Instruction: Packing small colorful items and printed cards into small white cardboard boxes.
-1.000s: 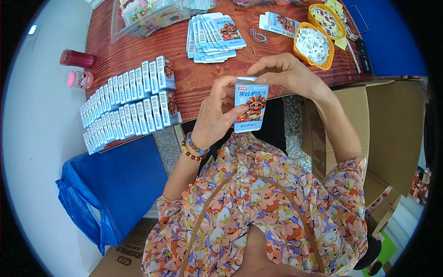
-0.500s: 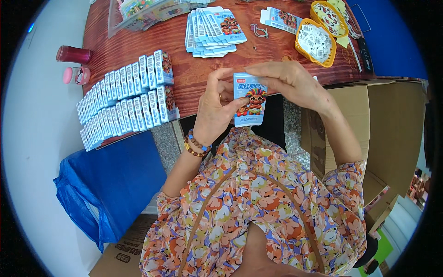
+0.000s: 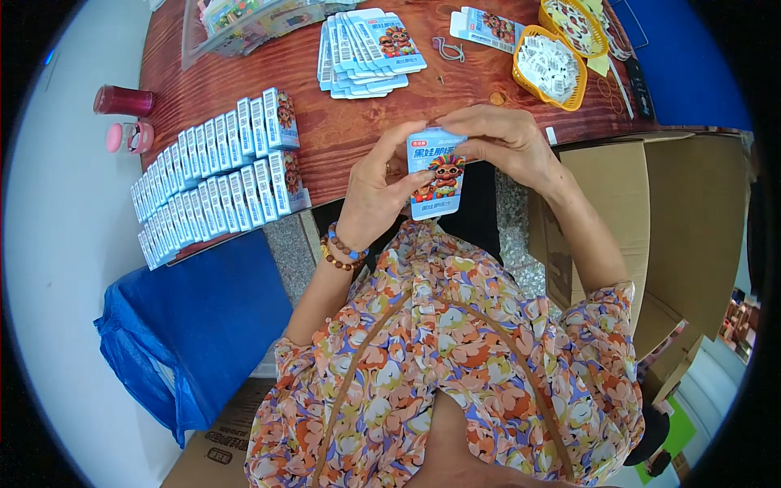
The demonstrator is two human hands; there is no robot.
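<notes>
The grip of the left hand is closed on a light-blue carton, its thumb pressed across the printed front and its other fingers partly hidden behind. The right hand grasps the same piece at the upper right, thumb over the front and fingertips along the top edge. The carton is held upright between both hands, at the near edge of the worktop, its cartoon figures facing the wearer. Beaded bracelets circle the left wrist. Beyond the hands lies a fanned stack of flat cartons, with a pale looped cord to its right and a single flat carton farther along, just beside two yellow baskets of small pale pieces. To the left, two rows of filled-out cartons stand close together; past them are a dark red jar and a pink-lidded jar. A clear bin sits at the far left. Below the worktop are a blue bag and, on the right, an open cardboard box.
</notes>
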